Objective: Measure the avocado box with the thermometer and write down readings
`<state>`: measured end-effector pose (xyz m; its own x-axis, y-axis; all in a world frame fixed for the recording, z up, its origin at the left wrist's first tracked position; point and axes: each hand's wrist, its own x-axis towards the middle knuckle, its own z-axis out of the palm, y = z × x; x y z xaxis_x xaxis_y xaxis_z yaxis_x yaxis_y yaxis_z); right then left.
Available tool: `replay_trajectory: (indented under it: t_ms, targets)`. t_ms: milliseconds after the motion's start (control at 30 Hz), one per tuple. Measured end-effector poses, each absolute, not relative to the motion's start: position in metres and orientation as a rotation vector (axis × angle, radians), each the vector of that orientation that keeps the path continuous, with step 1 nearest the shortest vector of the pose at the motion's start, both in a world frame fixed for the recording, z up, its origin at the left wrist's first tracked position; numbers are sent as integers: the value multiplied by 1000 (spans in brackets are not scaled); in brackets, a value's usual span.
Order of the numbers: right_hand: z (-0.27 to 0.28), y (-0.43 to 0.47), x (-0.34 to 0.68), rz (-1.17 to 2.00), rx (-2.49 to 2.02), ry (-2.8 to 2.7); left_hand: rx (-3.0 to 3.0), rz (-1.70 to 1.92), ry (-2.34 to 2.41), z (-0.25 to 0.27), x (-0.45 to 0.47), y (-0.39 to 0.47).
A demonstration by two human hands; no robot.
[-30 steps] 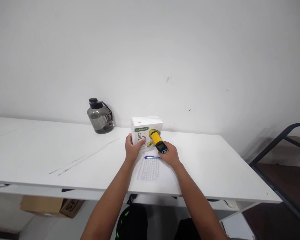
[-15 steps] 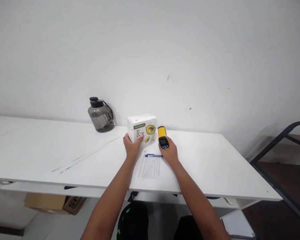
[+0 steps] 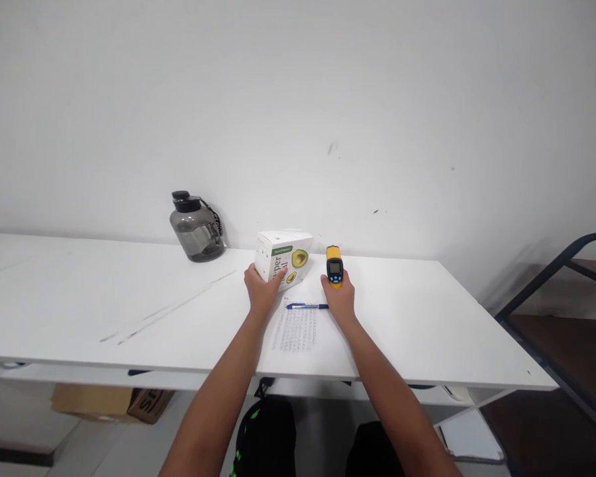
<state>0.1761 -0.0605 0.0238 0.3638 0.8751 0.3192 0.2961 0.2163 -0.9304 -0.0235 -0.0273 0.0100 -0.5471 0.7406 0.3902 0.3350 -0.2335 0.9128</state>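
My left hand (image 3: 262, 286) is closed around the lower left edge of a white box (image 3: 278, 255) with avocado pictures and a green label, its thumb across the front face. In my right hand (image 3: 342, 297) is a yellow and black infrared thermometer (image 3: 334, 268), its small screen and blue buttons facing me. The thermometer points toward the wall, a little right of the box and apart from it. Below both hands lies a sheet of paper (image 3: 295, 331) with handwritten rows. A blue pen (image 3: 305, 306) rests across its top, one end reaching my right wrist.
A large grey water bottle (image 3: 196, 232) with a black lid stands by the wall on the white table (image 3: 129, 291). Under the table is a cardboard box (image 3: 109, 403). At the right a dark metal railing (image 3: 541, 275) rises beside the table's end.
My right hand has turned the thermometer more upright and moved it slightly right, away from the box. The box is tilted a little more in my left hand.
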Motion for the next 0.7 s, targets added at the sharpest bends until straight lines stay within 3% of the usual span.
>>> replay_trajectory:
  t_ms: [500,700]
  targets:
    - [23,-59,177,601,-1329,-1205,1311,1787,1795,12,-24,-29]
    - [12,-51,179,604,-1405,-1390,1328,1625,2055,11,-21,-27]
